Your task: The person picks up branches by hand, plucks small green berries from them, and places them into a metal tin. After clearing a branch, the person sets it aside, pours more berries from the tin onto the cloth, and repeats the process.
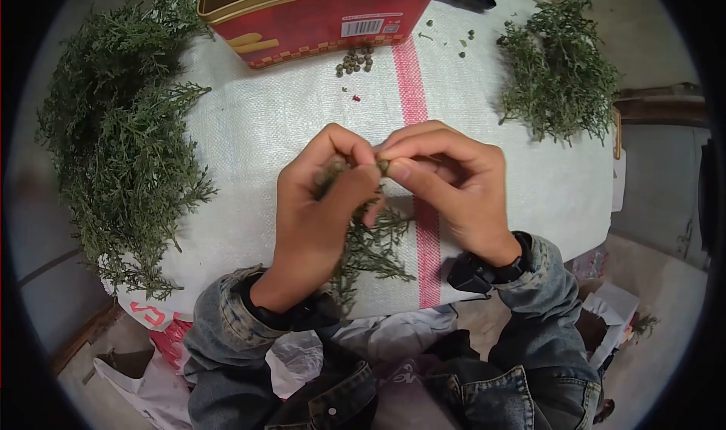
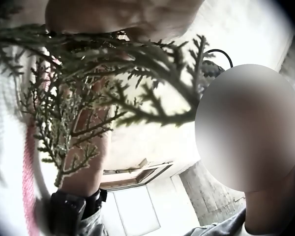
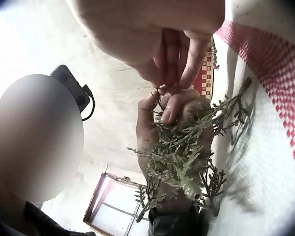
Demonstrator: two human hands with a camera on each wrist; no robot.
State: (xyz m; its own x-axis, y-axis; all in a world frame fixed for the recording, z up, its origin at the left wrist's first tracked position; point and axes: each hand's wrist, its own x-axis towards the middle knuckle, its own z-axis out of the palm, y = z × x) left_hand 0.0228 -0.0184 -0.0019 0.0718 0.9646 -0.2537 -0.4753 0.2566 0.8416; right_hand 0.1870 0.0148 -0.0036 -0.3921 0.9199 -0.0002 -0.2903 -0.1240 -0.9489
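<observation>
In the head view my left hand (image 1: 321, 203) curls round a green sprig (image 1: 374, 248) whose leafy end hangs below the palm onto the white woven cloth. My right hand (image 1: 454, 188) meets it, thumb and forefinger pinching a small round seed cone (image 1: 383, 167) at the left fingertips. The right wrist view shows the left hand (image 3: 169, 118) with the sprig (image 3: 184, 157) hanging from it, the fingertips of both hands close together. Leafy twigs (image 2: 132, 69) fill much of the left wrist view, partly covering the other arm.
A red tin (image 1: 318, 25) holding round cones stands at the back, with several loose cones (image 1: 354, 61) before it. A large heap of green branches (image 1: 125, 150) lies left, a smaller one (image 1: 560, 67) back right. A pink stripe (image 1: 427, 241) crosses the white cloth (image 1: 249, 127).
</observation>
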